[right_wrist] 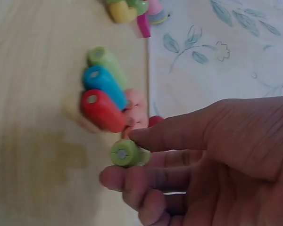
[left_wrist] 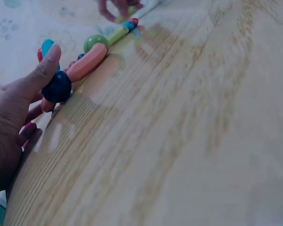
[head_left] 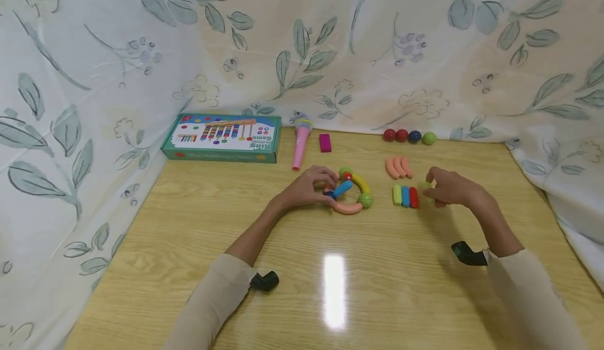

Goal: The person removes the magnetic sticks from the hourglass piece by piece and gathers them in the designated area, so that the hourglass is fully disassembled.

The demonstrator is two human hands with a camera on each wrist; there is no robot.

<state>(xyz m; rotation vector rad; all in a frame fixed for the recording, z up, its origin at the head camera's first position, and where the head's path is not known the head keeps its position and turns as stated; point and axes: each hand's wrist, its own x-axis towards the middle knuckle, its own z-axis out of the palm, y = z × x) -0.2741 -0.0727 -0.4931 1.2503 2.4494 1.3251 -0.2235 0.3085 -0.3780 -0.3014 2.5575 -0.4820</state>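
A half-built ring [head_left: 351, 195] of curved coloured pieces and balls lies mid-table. My left hand [head_left: 317, 186] grips its left side; in the left wrist view the thumb [left_wrist: 43, 74] presses a dark blue ball [left_wrist: 57, 88] that joins a salmon piece [left_wrist: 87, 61] and a green ball [left_wrist: 95, 42]. My right hand [head_left: 436, 188] hovers right of the ring and pinches a short green piece [right_wrist: 125, 154] between thumb and fingers. Beside it lie a yellow-green, a blue and a red piece [head_left: 405, 196]; in the right wrist view the red piece [right_wrist: 101, 110] is nearest.
Three salmon curved pieces [head_left: 398, 166] lie behind the coloured row, and several balls [head_left: 408, 136] line the back edge. A green game box [head_left: 222, 137], a pink toy microphone [head_left: 300, 142] and a magenta block [head_left: 324, 142] sit at the back left. Floral cloth walls the table.
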